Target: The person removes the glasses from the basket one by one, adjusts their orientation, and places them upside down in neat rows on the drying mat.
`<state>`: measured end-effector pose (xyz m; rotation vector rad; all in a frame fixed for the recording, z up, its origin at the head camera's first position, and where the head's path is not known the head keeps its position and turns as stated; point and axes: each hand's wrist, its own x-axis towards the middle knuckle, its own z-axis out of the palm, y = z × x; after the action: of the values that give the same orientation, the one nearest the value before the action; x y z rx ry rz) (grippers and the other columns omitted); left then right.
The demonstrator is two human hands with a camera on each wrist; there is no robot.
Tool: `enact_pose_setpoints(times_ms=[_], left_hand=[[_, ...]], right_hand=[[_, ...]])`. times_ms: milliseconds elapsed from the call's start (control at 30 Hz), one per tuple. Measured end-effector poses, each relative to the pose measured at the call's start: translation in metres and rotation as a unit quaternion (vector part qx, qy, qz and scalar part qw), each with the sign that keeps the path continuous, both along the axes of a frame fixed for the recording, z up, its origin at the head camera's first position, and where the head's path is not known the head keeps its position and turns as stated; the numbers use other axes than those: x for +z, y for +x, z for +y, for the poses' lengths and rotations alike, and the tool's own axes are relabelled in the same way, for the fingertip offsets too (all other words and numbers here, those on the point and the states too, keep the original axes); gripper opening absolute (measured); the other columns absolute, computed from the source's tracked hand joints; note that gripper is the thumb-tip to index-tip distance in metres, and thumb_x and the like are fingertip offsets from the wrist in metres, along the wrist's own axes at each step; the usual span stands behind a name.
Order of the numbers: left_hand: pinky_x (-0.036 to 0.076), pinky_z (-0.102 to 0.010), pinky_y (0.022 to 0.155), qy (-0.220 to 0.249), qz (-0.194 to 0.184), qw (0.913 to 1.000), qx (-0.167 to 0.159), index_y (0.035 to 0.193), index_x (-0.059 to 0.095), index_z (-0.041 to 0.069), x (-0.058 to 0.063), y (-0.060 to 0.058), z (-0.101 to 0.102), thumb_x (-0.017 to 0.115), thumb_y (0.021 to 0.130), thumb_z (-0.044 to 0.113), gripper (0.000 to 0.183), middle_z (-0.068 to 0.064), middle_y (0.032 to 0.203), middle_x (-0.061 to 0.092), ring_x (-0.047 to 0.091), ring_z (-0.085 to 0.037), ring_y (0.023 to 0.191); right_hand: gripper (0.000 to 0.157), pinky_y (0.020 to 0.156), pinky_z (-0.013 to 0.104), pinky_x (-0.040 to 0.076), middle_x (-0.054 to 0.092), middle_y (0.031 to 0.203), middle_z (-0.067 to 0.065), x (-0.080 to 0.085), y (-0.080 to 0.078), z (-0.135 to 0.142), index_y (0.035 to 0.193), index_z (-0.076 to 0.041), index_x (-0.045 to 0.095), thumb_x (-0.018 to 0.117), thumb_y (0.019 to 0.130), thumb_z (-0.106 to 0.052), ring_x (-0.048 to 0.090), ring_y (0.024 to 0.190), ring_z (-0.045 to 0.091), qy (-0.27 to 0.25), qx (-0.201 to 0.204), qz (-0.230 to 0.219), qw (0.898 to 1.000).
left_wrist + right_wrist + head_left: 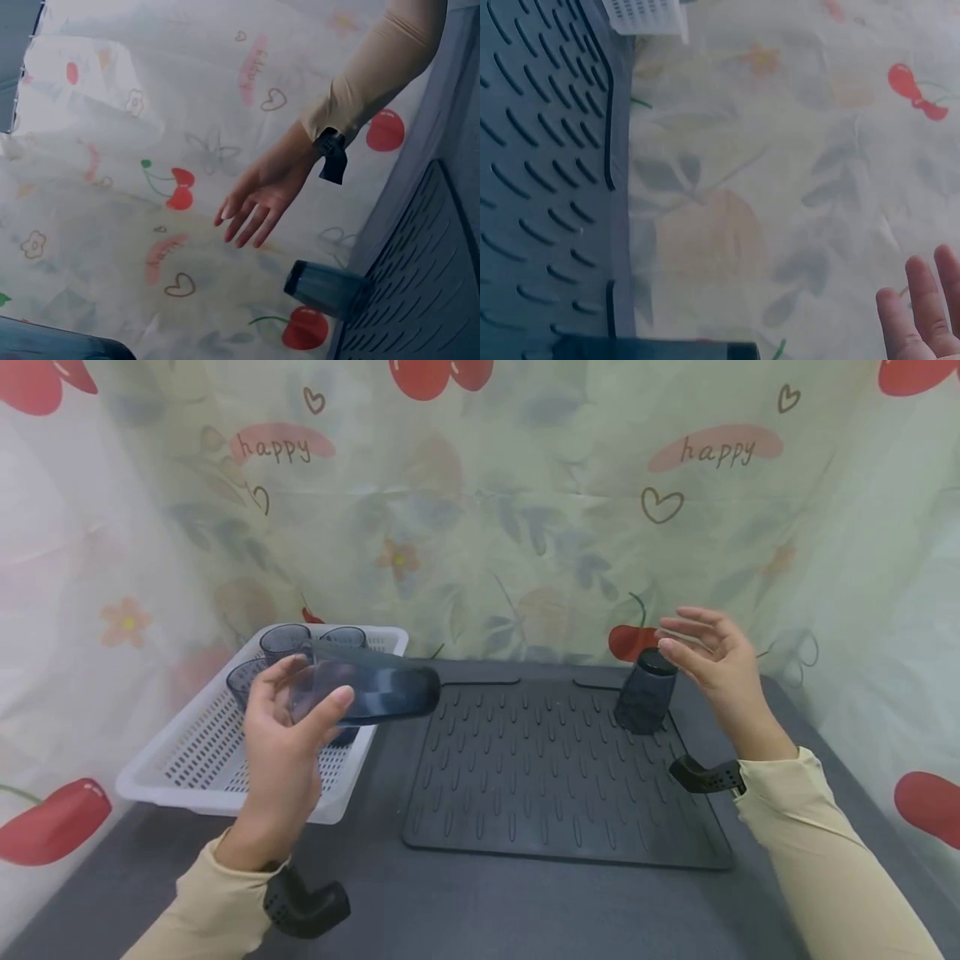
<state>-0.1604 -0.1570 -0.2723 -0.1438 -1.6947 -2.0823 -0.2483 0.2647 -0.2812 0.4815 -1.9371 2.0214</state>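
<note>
In the head view my left hand grips a blue-tinted drinking glass, tilted on its side with its dark base toward the right. It hangs above the right edge of a white basket. My right hand is raised with its fingers loosely extended and nothing in it. Just left of and below it, a second blue glass stands upside down on the black drying mat, near its far right corner. From the left wrist, the right hand shows apart from that standing glass.
Several more blue glasses, such as one at the back, stand in the basket at the left. A dark grey cloth covers the table. Behind hangs a patterned curtain, close to the mat's far edge.
</note>
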Motion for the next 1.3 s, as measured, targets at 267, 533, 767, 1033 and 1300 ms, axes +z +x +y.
enact_pose_setpoints(times_ms=[267,533,767,1033,1300], left_hand=[[0.053,-0.026,0.086,0.05,0.002,0.9979,-0.041,0.134,0.034,0.009,-0.013,-0.006,0.022,0.059,0.088,-0.002,0.053,-0.008,0.136,0.036,0.054,-0.022,0.114],[0.052,-0.029,0.083,0.033,-0.031,0.9966,-0.069,0.136,0.033,0.01,-0.024,-0.012,0.042,0.062,0.088,0.003,0.057,-0.006,0.133,0.041,0.056,-0.018,0.109],[0.051,-0.037,0.084,0.029,-0.035,0.9947,-0.092,0.138,0.032,0.009,-0.033,-0.02,0.061,0.066,0.084,0.005,0.064,-0.008,0.136,0.043,0.054,-0.02,0.115],[0.051,-0.04,0.081,0.038,-0.031,0.9933,-0.105,0.136,0.033,0.008,-0.037,-0.029,0.081,0.069,0.082,0.009,0.065,-0.01,0.134,0.045,0.059,-0.018,0.109],[0.052,-0.041,0.082,0.049,-0.038,0.9901,-0.126,0.137,0.032,0.007,-0.039,-0.034,0.093,0.069,0.083,0.009,0.066,-0.011,0.134,0.045,0.06,-0.019,0.109]], right_hand=[[0.047,0.09,0.017,0.05,0.062,0.123,0.002,-0.012,0.003,-0.018,0.134,-0.011,0.049,0.063,0.091,0.001,0.062,0.113,0.011,-0.002,0.028,0.024,0.999],[0.048,0.091,0.019,0.051,0.058,0.127,0.004,-0.022,0.007,-0.037,0.135,-0.002,0.045,0.06,0.09,0.007,0.06,0.116,0.012,0.024,0.071,0.042,0.996],[0.051,0.09,0.02,0.051,0.058,0.13,-0.003,-0.032,0.008,-0.052,0.137,-0.01,0.046,0.062,0.091,0.003,0.058,0.119,0.009,0.075,0.084,0.045,0.993],[0.058,0.093,0.028,0.052,0.056,0.132,0.002,-0.046,0.008,-0.07,0.139,-0.002,0.043,0.063,0.087,0.01,0.056,0.121,0.014,0.081,0.141,0.056,0.985],[0.062,0.1,0.034,0.049,0.053,0.137,0.003,-0.051,0.012,-0.082,0.139,-0.011,0.045,0.068,0.084,0.006,0.053,0.125,0.014,0.099,0.17,0.035,0.98]])
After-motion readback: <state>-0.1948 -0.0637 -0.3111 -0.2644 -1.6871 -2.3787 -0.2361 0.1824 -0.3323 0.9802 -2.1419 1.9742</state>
